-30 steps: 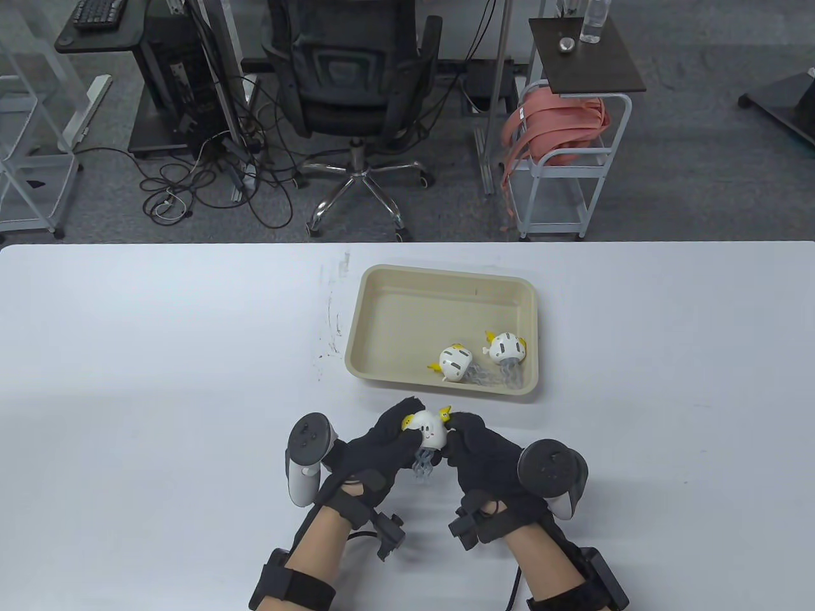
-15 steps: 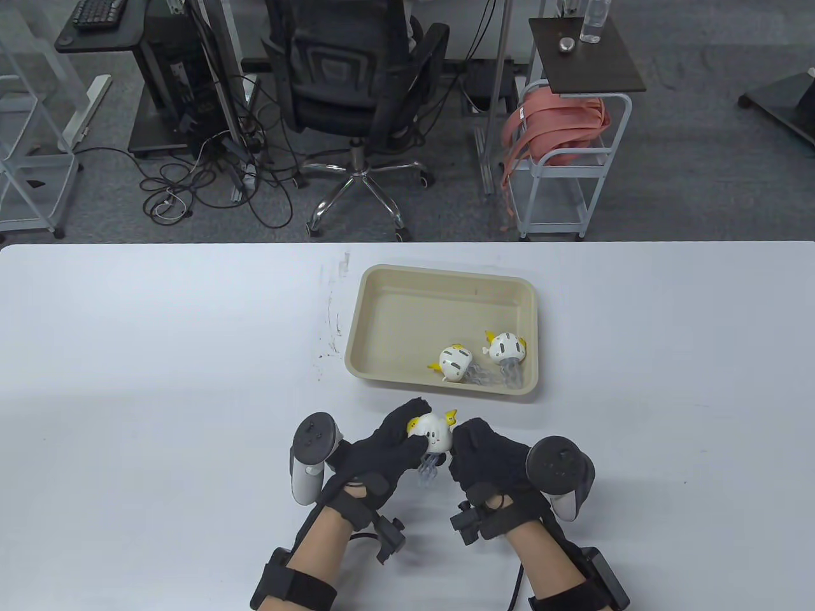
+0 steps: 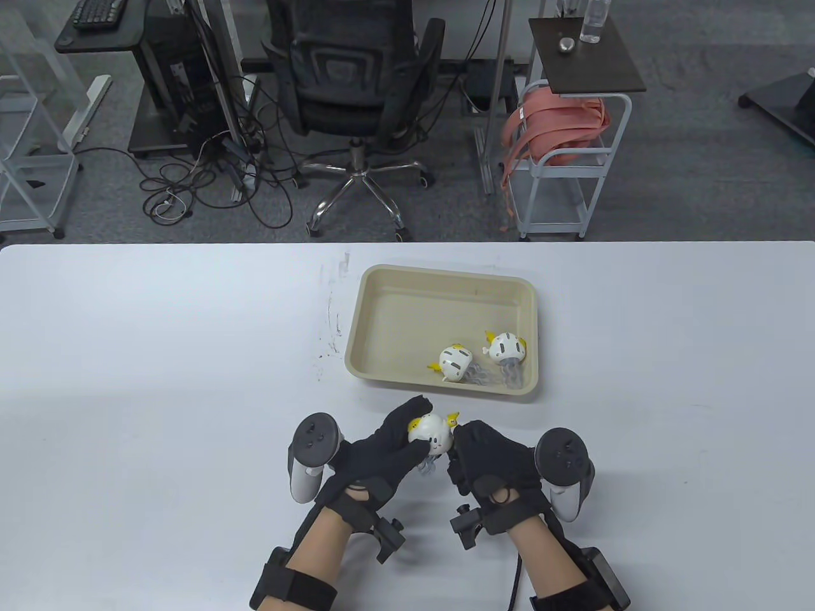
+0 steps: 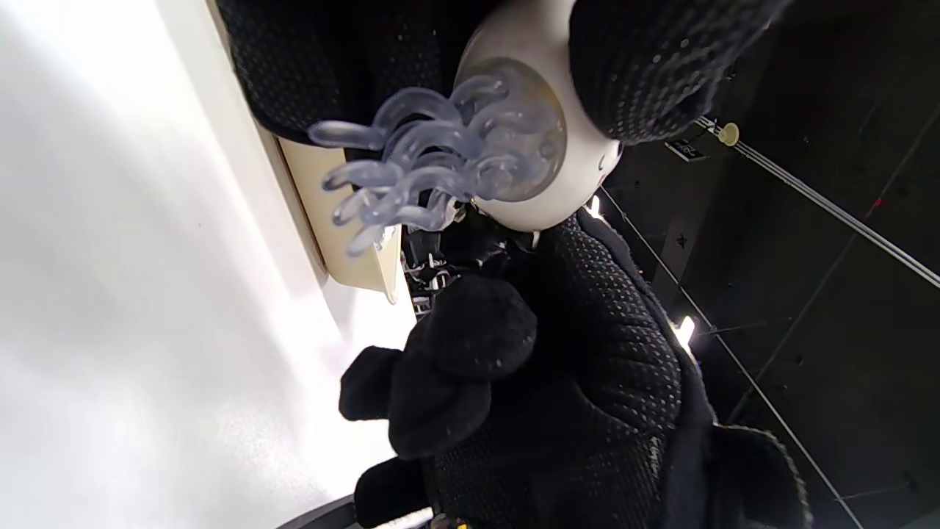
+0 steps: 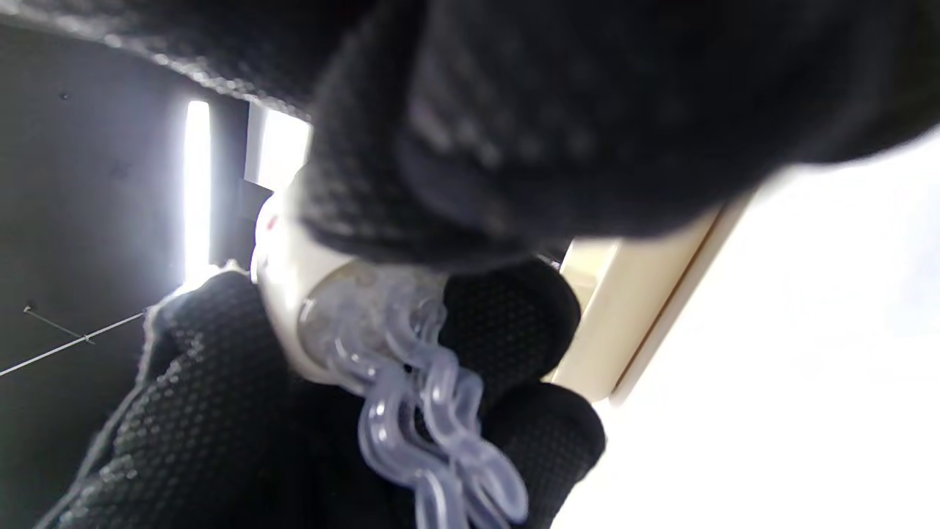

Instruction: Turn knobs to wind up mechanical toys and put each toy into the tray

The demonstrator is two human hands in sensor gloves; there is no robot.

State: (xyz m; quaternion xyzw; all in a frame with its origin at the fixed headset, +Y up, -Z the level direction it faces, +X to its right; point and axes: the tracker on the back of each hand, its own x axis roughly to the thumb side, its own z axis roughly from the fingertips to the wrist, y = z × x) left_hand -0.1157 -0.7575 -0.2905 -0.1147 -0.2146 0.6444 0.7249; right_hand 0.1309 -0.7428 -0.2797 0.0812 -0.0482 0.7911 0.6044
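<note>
Since a second ago the right hand (image 3: 487, 455) has rolled, its tracker (image 3: 563, 461) turned upward, and the jellyfish toy (image 3: 432, 433) has tilted. The left hand (image 3: 388, 445) curls round the toy above the surface (image 3: 159, 356), just near of the tray (image 3: 382, 299). The right fingertips touch its right side; the knob is hidden, so their grip cannot be told. Two toys (image 3: 456, 363) lie in the tray.

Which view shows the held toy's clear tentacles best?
The left wrist view: the tentacles fan out from the toy's underside, sharp and unobstructed. The right wrist view shows them hanging, partly behind the fingers. The table view shows only a small bit between the hands.
</note>
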